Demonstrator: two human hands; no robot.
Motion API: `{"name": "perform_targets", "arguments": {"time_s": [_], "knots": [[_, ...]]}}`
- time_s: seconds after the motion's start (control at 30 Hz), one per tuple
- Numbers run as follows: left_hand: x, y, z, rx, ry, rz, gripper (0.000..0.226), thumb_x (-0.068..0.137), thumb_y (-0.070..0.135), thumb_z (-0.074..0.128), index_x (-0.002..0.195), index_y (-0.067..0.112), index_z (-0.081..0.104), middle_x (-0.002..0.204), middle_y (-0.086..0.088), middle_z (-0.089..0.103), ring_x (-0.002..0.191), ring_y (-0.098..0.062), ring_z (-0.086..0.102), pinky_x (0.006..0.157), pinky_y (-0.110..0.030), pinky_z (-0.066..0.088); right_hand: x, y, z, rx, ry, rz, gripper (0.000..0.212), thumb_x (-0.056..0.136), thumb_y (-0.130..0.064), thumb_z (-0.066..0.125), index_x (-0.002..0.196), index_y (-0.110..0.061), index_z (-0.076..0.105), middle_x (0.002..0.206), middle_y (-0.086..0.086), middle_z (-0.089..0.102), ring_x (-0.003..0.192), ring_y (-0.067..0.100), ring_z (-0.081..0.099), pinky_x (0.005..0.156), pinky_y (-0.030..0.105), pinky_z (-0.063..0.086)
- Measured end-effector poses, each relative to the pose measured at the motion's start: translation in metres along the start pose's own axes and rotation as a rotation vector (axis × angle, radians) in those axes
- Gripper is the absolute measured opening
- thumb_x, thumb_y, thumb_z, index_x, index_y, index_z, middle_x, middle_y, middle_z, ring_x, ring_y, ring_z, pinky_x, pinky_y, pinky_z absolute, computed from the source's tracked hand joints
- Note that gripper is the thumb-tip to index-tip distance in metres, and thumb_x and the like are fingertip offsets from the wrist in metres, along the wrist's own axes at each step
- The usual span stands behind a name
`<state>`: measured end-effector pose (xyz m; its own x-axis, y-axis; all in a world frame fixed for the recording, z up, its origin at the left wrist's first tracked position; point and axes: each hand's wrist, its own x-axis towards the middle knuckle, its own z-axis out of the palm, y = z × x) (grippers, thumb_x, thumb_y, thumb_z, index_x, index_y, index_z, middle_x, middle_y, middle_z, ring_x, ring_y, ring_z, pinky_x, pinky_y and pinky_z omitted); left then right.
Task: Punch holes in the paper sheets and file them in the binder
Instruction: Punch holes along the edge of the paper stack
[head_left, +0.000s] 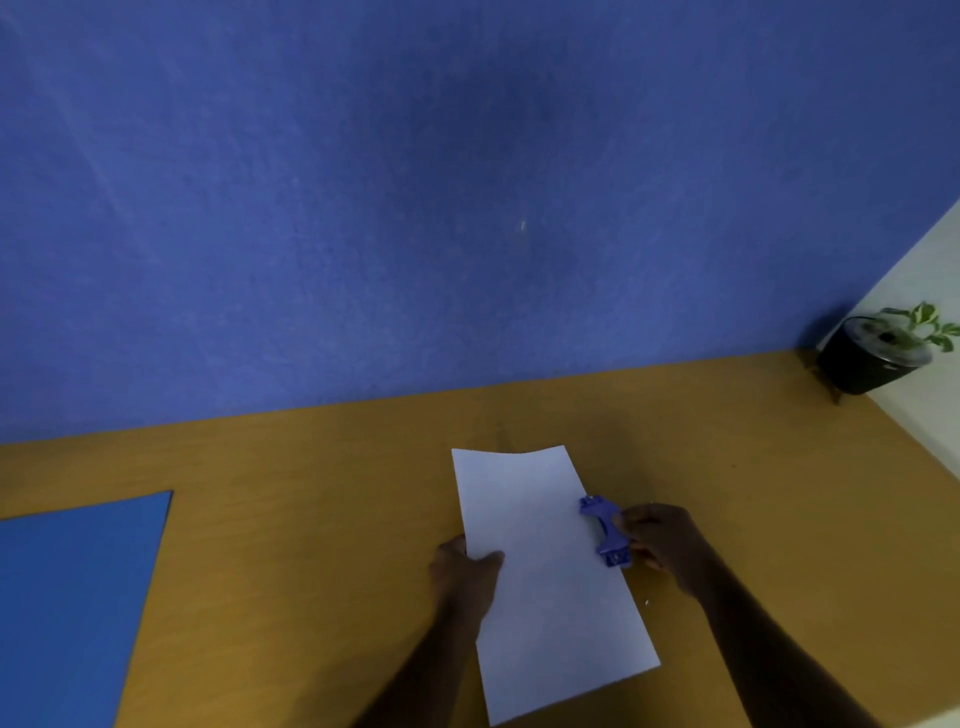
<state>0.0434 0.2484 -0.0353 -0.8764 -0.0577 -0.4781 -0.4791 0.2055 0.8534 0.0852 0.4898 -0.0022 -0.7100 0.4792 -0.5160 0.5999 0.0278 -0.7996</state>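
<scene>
Paper sheet (545, 571), plain white and slightly bowed at its far edge, lies lengthwise on the mustard-brown wooden desk (311, 519) in front of the person. Their left hand (465, 571) pinches its left edge, thumb on top, while the right hand (662, 545) curls around a small blue plastic hole punch (605, 530) clamped over the sheet's right edge (its underside is hidden by the fingers). A blue binder (72, 597), flat and matte, is cut off at the left. A black potted plant (878, 353) sits in the far corner against the felt-like blue wall (415, 208).
</scene>
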Motion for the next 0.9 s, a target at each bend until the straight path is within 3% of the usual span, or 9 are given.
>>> {"name": "perform_targets", "arguments": {"time_s": [0.17, 0.33, 0.57, 0.8, 0.9], "knots": [[0.003, -0.002, -0.001, 0.0, -0.01, 0.011, 0.046, 0.073, 0.004, 0.08, 0.115, -0.005, 0.064, 0.117, -0.02, 0.067, 0.103, -0.033, 0.065, 0.081, -0.032, 0.048, 0.0, 0.001, 0.0, -0.037, -0.003, -0.004, 0.015, 0.082, -0.009, 0.072, 0.088, 0.003, 0.067, 0.07, 0.015, 0.057, 0.063, 0.021, 0.047, 0.053, 0.024, 0.035], [0.005, -0.003, 0.0, 0.02, -0.023, -0.015, 0.053, 0.074, 0.01, 0.08, 0.122, -0.003, 0.06, 0.122, -0.019, 0.064, 0.109, -0.034, 0.062, 0.089, -0.038, 0.051, 0.006, 0.005, 0.0, -0.136, 0.089, -0.029, 0.016, 0.08, -0.013, 0.076, 0.068, -0.012, 0.065, 0.065, 0.008, 0.061, 0.055, 0.017, 0.049, 0.053, 0.023, 0.035], [0.008, -0.008, 0.003, 0.027, -0.029, -0.042, 0.06, 0.076, 0.013, 0.079, 0.129, 0.0, 0.054, 0.129, -0.018, 0.058, 0.115, -0.035, 0.057, 0.097, -0.046, 0.05, 0.009, 0.004, 0.0, -0.212, 0.115, -0.014, 0.014, 0.078, -0.008, 0.076, 0.067, -0.01, 0.068, 0.073, 0.012, 0.068, 0.07, 0.026, 0.059, 0.071, 0.035, 0.044], [0.012, -0.013, 0.003, 0.06, -0.028, -0.021, 0.059, 0.074, 0.016, 0.08, 0.126, 0.0, 0.058, 0.125, -0.015, 0.062, 0.112, -0.033, 0.06, 0.097, -0.046, 0.05, 0.02, 0.013, 0.005, -0.427, 0.172, -0.035, 0.023, 0.078, -0.022, 0.077, 0.064, -0.014, 0.062, 0.075, 0.011, 0.066, 0.073, 0.028, 0.06, 0.07, 0.032, 0.044], [0.014, -0.014, 0.003, 0.086, -0.018, -0.015, 0.058, 0.073, 0.016, 0.081, 0.125, 0.0, 0.059, 0.125, -0.014, 0.063, 0.111, -0.033, 0.061, 0.097, -0.045, 0.05, 0.023, 0.013, 0.005, -0.503, 0.186, -0.039, 0.028, 0.077, -0.03, 0.078, 0.073, -0.005, 0.068, 0.08, 0.015, 0.07, 0.076, 0.031, 0.063, 0.072, 0.034, 0.047]]}}
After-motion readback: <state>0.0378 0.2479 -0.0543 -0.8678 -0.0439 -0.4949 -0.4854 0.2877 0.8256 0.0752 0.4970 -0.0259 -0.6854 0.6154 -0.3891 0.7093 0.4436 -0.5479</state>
